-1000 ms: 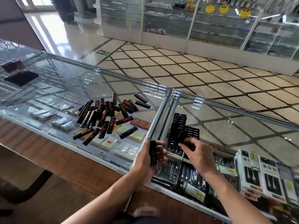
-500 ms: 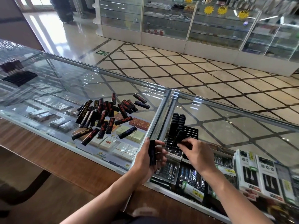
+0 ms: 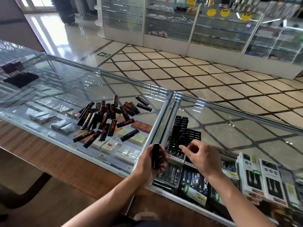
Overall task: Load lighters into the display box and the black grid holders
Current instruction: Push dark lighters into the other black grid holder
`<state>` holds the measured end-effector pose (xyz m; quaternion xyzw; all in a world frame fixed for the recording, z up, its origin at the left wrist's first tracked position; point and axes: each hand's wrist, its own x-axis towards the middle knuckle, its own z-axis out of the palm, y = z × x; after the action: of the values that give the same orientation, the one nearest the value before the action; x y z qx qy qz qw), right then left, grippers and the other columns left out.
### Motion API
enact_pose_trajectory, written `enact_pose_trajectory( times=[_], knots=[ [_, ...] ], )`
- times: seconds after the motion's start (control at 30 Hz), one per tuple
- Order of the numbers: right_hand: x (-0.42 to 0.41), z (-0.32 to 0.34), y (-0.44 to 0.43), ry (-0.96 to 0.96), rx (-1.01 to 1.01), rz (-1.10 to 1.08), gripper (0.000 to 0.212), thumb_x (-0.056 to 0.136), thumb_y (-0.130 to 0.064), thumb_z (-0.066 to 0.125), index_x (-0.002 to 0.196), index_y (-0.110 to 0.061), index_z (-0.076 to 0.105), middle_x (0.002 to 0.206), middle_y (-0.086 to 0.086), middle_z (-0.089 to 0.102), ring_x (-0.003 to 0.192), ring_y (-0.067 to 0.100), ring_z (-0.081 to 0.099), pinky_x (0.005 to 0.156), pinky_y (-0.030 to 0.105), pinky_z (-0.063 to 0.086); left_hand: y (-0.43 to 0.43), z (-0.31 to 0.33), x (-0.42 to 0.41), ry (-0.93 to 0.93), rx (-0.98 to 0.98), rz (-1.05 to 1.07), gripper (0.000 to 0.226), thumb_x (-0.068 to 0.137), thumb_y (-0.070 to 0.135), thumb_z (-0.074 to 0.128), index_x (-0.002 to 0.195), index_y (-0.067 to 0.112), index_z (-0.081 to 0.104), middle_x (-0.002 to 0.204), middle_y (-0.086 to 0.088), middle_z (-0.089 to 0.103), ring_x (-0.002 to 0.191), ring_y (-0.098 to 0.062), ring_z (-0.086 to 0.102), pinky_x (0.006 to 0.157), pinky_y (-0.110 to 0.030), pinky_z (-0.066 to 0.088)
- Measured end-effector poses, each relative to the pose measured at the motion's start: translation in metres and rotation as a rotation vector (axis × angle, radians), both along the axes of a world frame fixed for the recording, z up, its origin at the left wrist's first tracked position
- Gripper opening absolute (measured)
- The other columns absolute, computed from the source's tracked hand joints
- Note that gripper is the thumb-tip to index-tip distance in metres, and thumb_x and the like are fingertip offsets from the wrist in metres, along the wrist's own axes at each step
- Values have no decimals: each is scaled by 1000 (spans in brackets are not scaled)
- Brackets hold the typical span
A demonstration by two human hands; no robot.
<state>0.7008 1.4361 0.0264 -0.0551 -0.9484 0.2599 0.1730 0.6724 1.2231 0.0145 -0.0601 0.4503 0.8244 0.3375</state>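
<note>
Left hand (image 3: 151,163) grips a lighter (image 3: 155,155) in reserve; right hand (image 3: 199,155), fingers loosely curled and empty, hovers beside the half-filled black grid holder (image 3: 193,135).

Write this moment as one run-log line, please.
left hand: grips lighter | right hand: empty, near black grid holder | loose lighters: piled on glass counter

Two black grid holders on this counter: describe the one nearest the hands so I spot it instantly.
Find the metal seam dividing the glass counter top. Just right of it, ahead of the right hand, sits the black plastic grid holder. Unlike the other black grid at the far left end, upright black lighters fill its left columns.
</note>
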Motion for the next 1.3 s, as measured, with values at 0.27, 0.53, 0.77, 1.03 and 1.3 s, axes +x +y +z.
enact_pose_trajectory(
  times=[0.27,0.53,0.77,1.03,1.3],
  knots=[
    [0,21,-12,88,-123,220,24,94,-49,66,80,-29,67,65,-20,60,58,-2,61,53,9,45,5,-4,3,151,-43,2,16,102,5,55,117,2,51,91,-14,61,72,-24,63,65,-38,59],
    [-3,32,-20,-25,-106,370,29,92,-48,67,111,-27,72,94,-20,65,75,0,61,63,15,50,7,-12,5,337,-66,9,34,86,23,78,112,5,66,92,-13,70,84,-26,69,87,-44,57],
    [-9,46,-19,-56,-102,403,19,90,-36,74,106,-26,73,90,-21,64,81,-3,61,67,11,47,4,-10,-4,580,-189,-5,28,90,28,77,114,15,69,101,-3,72,94,-19,69,88,-36,59],
    [-42,80,1,84,23,277,21,90,-37,73,104,-22,75,95,-10,72,64,-5,55,60,7,39,-6,-27,-25,1441,-1141,-132,50,101,54,44,143,27,44,145,5,52,140,-11,40,117,-40,38],
    [-62,82,1,-3,134,212,15,91,-38,74,103,-28,72,95,-12,72,63,-8,49,55,12,34,-7,-38,-24,1499,-1361,-337,49,101,54,35,146,36,36,156,6,40,151,-15,28,125,-57,19]
  ],
)
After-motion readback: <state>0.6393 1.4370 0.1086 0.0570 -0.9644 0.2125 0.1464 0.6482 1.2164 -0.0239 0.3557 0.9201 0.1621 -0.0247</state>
